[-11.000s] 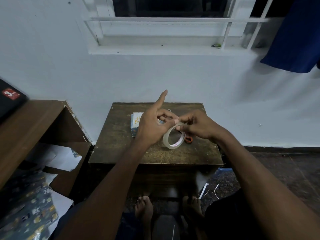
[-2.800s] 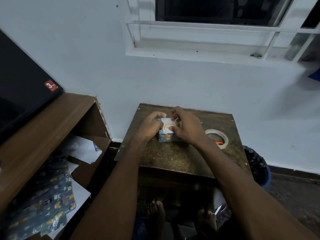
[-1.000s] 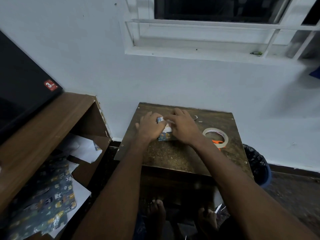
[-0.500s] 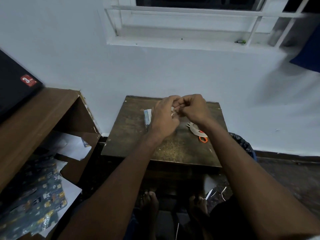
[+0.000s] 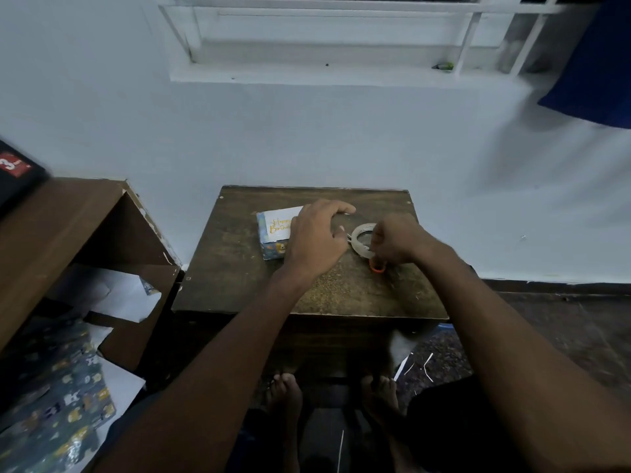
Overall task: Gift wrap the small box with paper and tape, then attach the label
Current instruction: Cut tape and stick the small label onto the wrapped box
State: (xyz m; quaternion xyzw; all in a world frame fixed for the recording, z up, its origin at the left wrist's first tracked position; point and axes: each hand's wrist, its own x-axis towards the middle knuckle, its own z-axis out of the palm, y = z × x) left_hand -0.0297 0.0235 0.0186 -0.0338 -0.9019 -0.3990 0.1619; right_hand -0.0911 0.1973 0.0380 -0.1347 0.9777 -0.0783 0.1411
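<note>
The small box (image 5: 273, 237), wrapped in blue patterned paper, sits on the dark wooden table (image 5: 239, 268) with a white "Happy Birthday" label (image 5: 278, 224) on its top. My left hand (image 5: 316, 238) hovers over the box's right side, fingers spread and relaxed, holding nothing I can see. My right hand (image 5: 396, 238) is curled at the clear tape roll (image 5: 360, 238), gripping its right edge. Orange-handled scissors (image 5: 378, 268) lie partly under that hand.
A wooden shelf (image 5: 68, 227) stands left of the table, with white paper scraps (image 5: 116, 295) and patterned wrapping paper (image 5: 61, 404) below it. A white wall is directly behind the table. My bare feet (image 5: 283, 394) are under the table, with paper strips (image 5: 420, 367) on the floor.
Both hands were raised together above the table half a second ago. Now they have dropped and parted: the left over the labelled box, the right onto the tape roll.
</note>
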